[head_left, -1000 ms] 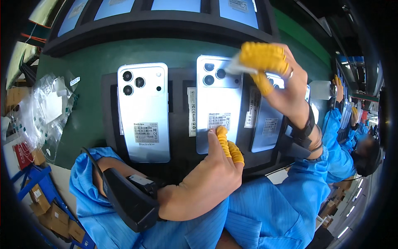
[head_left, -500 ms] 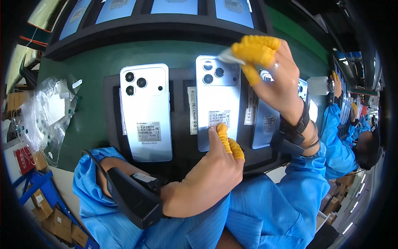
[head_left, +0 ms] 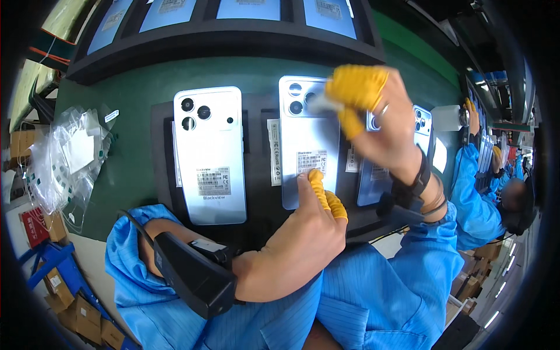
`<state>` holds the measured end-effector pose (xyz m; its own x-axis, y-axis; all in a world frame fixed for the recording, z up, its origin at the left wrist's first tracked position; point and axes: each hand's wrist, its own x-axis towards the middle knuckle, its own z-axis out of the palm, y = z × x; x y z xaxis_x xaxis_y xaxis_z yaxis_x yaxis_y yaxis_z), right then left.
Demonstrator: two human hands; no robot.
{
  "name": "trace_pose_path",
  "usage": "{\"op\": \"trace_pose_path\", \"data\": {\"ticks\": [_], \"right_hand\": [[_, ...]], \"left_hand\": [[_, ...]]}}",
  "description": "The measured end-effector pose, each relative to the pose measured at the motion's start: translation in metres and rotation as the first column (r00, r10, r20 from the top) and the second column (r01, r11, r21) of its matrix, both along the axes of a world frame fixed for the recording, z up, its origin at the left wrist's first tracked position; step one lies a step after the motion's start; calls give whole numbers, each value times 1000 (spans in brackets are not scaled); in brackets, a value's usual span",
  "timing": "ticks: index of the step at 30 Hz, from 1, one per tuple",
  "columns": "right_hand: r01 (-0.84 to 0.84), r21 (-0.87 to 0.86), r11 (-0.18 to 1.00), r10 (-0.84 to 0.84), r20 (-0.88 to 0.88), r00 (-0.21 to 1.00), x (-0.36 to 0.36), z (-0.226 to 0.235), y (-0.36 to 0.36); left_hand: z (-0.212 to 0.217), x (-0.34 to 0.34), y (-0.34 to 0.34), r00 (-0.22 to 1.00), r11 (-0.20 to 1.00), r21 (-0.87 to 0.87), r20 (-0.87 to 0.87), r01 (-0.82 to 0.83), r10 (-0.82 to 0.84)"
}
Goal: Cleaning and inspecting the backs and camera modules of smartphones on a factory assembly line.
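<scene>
A silver-blue smartphone (head_left: pixel 309 135) lies back up in the middle, its lens cluster at the far end and a printed label low down. My left hand (head_left: pixel 300 242), in yellow finger cots, has its thumb and fingertips closed on the phone's near end, over the label's lower part. Pinched in my right hand (head_left: pixel 385 125), also in yellow cots, is a small white wipe (head_left: pixel 322 105), blurred against the phone beside the lenses. Another smartphone (head_left: pixel 213 146) lies face down to the left. To the right, my right arm partly covers a further phone (head_left: pixel 367 182).
A black foam tray (head_left: pixel 233 36) with several phones spans the far side. Clear plastic bags (head_left: pixel 64 163) are heaped at left on the green table (head_left: pixel 137 93). White label strips (head_left: pixel 274 153) lie between the phones. A translucent bottle (head_left: pixel 447 119) and a co-worker's blue sleeve (head_left: pixel 473 201) are at right.
My right hand has brought the wipe down from the phone's far edge to beside the lenses. My left hand keeps its place on the phone. The whole view has shifted slightly.
</scene>
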<state>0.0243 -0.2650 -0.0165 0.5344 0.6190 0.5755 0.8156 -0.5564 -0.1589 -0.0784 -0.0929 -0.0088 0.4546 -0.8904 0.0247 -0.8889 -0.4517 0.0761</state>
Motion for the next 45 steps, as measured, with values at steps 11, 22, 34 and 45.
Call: {"op": "trace_pose_path", "data": {"ticks": [11,22,34,45], "right_hand": [[-233,-75,970,227,-75,971,-2,-22,-5],[-219,-53,974,207,-174,963,21,-22,6],[52,14,999,-50,-145,988,4,-13,-12],[-133,-96,986,133,-16,991,-29,-29,10]], "left_hand": [[0,0,2,1000,1000,8,-2,16,-16],[-1,1,0,999,1000,0,-33,2,-2],[7,4,0,998,987,150,-22,56,-53],[2,1,-1,998,1000,14,-58,-22,23]]}}
